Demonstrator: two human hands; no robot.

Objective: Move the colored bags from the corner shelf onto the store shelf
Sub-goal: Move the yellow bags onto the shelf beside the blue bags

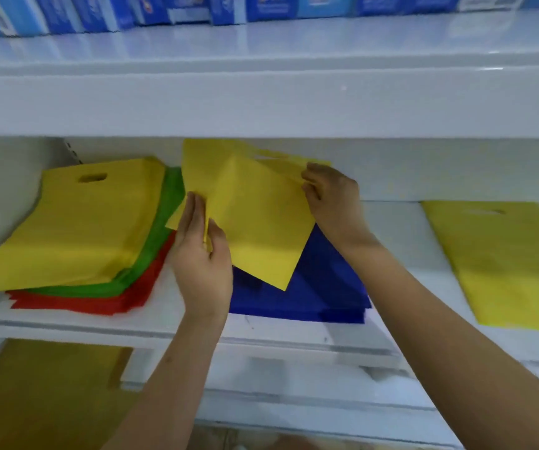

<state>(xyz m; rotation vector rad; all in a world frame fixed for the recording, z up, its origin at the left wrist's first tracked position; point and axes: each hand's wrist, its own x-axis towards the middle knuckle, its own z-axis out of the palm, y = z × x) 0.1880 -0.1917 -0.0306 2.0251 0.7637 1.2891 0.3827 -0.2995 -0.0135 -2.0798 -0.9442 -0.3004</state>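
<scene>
I hold a flat yellow bag (255, 219) lifted and tilted above a stack of blue bags (323, 287). My left hand (201, 254) pinches its left edge between thumb and fingers. My right hand (331, 193) pinches its right edge near the top. On the corner shelf (164, 316) at the left lies a pile with a yellow bag (79, 228) on top, green bags (161, 228) under it and red bags (125, 297) at the bottom. Another yellow bag (505, 264) lies flat on the store shelf (398, 241) at the right.
A white upper shelf (261, 102) overhangs the bags, with blue boxes (229, 8) lined along it. Below the corner shelf is a lower white shelf (294, 407) and a brownish-yellow surface (44, 391) at the bottom left.
</scene>
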